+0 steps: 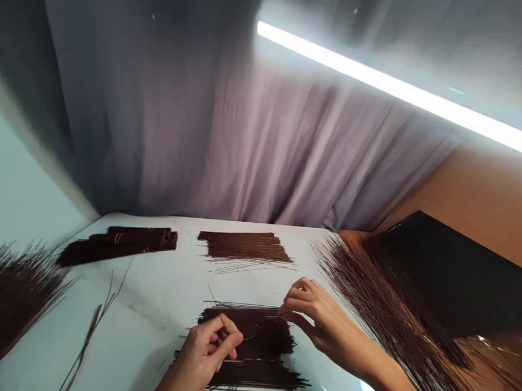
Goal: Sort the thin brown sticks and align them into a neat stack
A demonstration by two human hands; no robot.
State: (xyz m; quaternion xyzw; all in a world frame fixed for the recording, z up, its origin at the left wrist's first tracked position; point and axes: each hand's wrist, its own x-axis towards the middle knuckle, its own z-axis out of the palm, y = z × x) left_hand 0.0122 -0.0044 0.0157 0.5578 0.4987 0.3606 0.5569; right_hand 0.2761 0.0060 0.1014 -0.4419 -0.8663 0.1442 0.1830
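Observation:
A layered pile of thin dark brown sticks [267, 340] lies on the white marbled tabletop in front of me. Over its left part, my left hand [209, 346] is closed, thumb pressed to the index finger. A fine, faint line shows beside those fingertips; what they hold, if anything, is too small to name. At the pile's upper right end, my right hand [310, 313] has its fingers curled, thumb and fingertips close together by the stick ends. Whatever sits between them is hidden. A few loose sticks stick out along the pile's top and bottom edges.
Behind the pile lies a flat batch of brown sticks [245, 246]. Dark tied bundles [129, 241] lie back left. Larger stick heaps are at far left [13, 311] and right [381, 299], the latter beside a black sheet [447, 278]. Loose strands [93, 326] lie left; a curtain [246, 131] hangs behind.

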